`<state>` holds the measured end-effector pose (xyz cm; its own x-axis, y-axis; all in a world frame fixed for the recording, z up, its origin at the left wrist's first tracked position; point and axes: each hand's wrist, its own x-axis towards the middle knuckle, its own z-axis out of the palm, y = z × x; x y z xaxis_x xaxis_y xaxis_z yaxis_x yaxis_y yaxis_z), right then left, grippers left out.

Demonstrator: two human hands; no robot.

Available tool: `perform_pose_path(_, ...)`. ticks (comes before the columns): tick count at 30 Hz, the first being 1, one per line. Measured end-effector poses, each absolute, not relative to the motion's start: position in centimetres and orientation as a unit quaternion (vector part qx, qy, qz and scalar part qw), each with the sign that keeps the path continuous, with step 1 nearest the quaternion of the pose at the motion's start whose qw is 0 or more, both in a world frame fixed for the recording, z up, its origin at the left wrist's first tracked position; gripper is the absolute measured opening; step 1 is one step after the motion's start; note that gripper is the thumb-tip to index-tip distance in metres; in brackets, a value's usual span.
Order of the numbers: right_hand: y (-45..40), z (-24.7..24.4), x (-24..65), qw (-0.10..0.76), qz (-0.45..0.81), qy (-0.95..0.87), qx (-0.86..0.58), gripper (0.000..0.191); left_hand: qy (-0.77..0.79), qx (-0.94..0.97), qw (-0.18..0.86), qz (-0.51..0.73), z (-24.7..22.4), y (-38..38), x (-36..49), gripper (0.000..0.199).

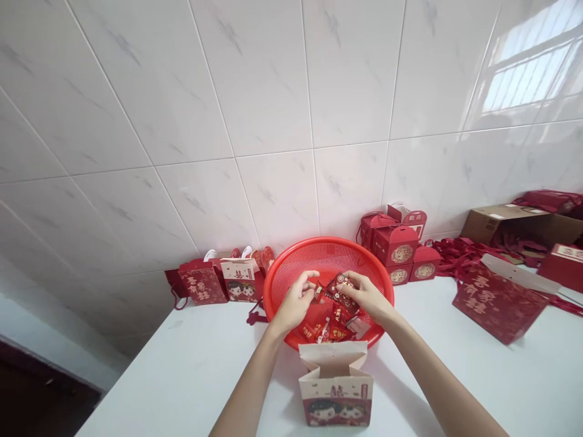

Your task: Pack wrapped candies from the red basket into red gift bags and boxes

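My right hand (pixel 368 297) reaches into a red plastic colander (pixel 279 255), with its fingers closed on a dark red patterned packet (pixel 342 286). My left hand (pixel 297 301) is over the colander's left side. Its fingers are curved and apart, close to a small red wrapped candy (pixel 317 292); whether they touch it is unclear. Several red wrapped candies (pixel 337 315) lie in the bottom of the colander. In front of it, between my forearms, an open-topped paper gift box (pixel 337 400) with two cartoon figures stands upright.
Red gift bags (pixel 204 284) stand against the tiled wall at the left. Small red boxes (pixel 397 246) are stacked behind the colander at the right. Farther right are a larger red bag (pixel 498 300), red ribbons (pixel 455 255) and a cardboard box (pixel 489 220) on the white table (pixel 191 370).
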<state>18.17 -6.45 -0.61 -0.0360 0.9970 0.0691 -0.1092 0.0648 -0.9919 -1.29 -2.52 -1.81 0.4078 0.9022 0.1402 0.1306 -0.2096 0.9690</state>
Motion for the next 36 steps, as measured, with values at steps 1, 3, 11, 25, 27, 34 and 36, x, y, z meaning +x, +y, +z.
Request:
perform_pose_path(1, -6.5, -0.6, 18.1, 0.524, 0.519, -0.509, -0.444, 0.030, 0.384, 0.675, 0.497, 0.388, -1.8, -2.5, -1.3, 0.031)
perform_pose_path(3, -6.6, -0.6, 18.1, 0.512, 0.518, -0.524, -0.441, 0.030, 0.386, 0.684, 0.488, 0.382, -1.4, -2.8, -1.2, 0.026)
perform_pose_path(11, -6.5, -1.1, 18.4, 0.505, 0.516, -0.537, -0.436, 0.032, 0.397, 0.726, 0.449, 0.337, -0.1, -3.7, -1.0, 0.026)
perform_pose_path(25, -6.4, -1.1, 18.3, 0.515, 0.519, -0.519, -0.443, 0.034, 0.382, 0.761, 0.447, 0.275, 0.3, -4.2, -1.1, 0.017)
perform_pose_path(27, -6.4, -1.0, 18.3, 0.528, 0.509, -0.510, -0.450, 0.034, 0.379, 0.795, 0.415, 0.231, 0.4, -4.3, -1.1, 0.011)
perform_pose_path(34, -6.4, -0.7, 18.3, 0.574, 0.482, -0.477, -0.459, 0.037, 0.310, 0.880, 0.361, -0.007, 0.4, -5.6, -0.7, 0.037)
perform_pose_path(36, -6.4, -0.7, 18.4, 0.580, 0.480, -0.472, -0.459, 0.037, 0.326, 0.873, 0.364, -0.014, 0.4, -6.0, -0.6, 0.039)
